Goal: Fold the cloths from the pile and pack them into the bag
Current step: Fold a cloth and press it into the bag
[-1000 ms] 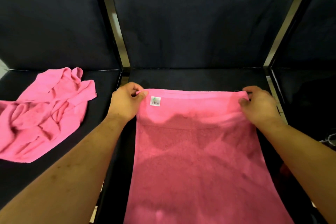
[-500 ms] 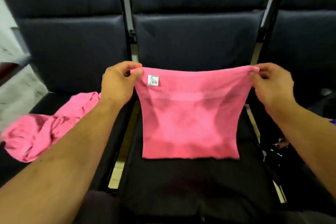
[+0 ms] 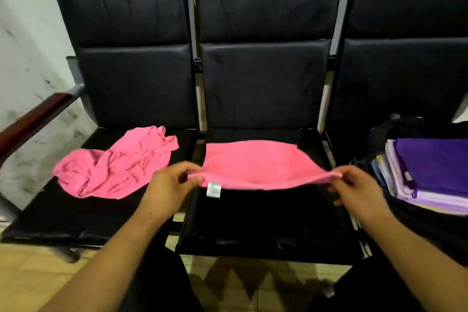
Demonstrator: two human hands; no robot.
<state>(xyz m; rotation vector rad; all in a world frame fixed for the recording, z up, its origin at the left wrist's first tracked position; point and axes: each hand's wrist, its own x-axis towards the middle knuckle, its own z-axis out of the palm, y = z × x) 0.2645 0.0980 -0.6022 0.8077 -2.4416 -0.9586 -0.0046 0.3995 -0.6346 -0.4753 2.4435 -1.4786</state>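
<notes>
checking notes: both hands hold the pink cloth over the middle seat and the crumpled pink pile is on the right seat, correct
No: the head view shows the crumpled pink pile on the left seat, not the right. The left hand and right hand hold the pink cloth over the middle seat.

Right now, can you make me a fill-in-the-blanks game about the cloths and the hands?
The cloth pinched by the left hand and the right hand is coloured ___.
Its white tag hangs nearest the ___ hand.
The cloth lies over the ___ of the three seats.
The top of the folded stack is coloured ___.
Missing words: pink; left; middle; purple.
</notes>
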